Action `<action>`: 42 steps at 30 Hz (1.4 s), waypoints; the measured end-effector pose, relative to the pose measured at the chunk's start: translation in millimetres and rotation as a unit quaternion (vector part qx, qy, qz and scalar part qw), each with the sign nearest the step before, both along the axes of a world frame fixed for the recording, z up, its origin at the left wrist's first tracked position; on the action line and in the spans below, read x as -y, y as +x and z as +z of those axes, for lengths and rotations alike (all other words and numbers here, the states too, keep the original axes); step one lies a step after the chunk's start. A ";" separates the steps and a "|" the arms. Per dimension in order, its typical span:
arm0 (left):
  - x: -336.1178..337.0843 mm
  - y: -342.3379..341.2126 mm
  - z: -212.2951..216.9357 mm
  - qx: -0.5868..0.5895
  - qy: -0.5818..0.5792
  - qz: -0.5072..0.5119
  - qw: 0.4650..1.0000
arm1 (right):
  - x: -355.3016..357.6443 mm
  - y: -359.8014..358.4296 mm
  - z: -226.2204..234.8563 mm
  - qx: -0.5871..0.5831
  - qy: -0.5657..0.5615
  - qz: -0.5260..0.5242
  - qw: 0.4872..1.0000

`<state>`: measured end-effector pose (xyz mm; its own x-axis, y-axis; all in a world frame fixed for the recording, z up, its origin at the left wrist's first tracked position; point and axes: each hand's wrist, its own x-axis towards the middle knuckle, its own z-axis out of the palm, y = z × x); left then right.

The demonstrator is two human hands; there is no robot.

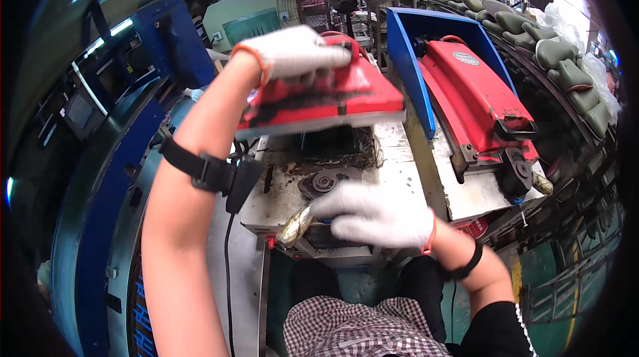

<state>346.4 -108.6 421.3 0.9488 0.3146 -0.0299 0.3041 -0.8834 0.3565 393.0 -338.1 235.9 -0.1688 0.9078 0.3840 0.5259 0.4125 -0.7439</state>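
My left hand (293,54), in a white knit glove with an orange cuff, is closed at the handle of a red press lid (369,90). The lid is raised at a tilt above a worn white machine body (399,164), and its edge is slightly blurred. The glove hides most of the handle. Lower down, my right hand (379,214), also gloved and blurred, has its fingers stretched out to the left. It is just beside a tape-wrapped lever (293,227) and a dark round cam latch (327,180); whether it touches the lever I cannot tell.
On the right stands a second press with a lowered red lid (476,84) and a blue guard (411,57). Beyond it, a rack holds several dark green padded pieces (559,54). Blue machinery (100,224) lines the left. A fan (345,2) stands behind.
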 end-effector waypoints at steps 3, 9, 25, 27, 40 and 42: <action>14.6 -0.6 -30.4 -0.096 -0.071 -0.004 0.993 | 21.6 -32.8 -58.8 -0.267 -0.118 0.043 0.956; 17.5 -5.2 -105.5 -0.109 -0.155 -0.008 0.982 | -22.4 -75.6 -125.8 -0.496 -0.265 0.112 0.820; 31.1 -4.5 -118.7 -0.061 -0.084 -0.011 0.994 | 61.3 -17.5 -85.3 -0.816 -0.117 0.125 0.552; 23.0 -8.2 -127.1 -0.032 -0.087 -0.005 0.996 | 93.8 0.9 -71.2 -0.693 -0.135 -0.031 0.707; 148.7 35.4 -156.6 0.395 -0.052 -0.115 0.910 | 304.9 187.1 -51.8 0.221 -0.062 -0.762 0.605; 169.6 47.7 -155.2 0.367 0.023 -0.183 0.912 | 299.7 171.6 -53.5 0.275 -0.105 -0.780 0.553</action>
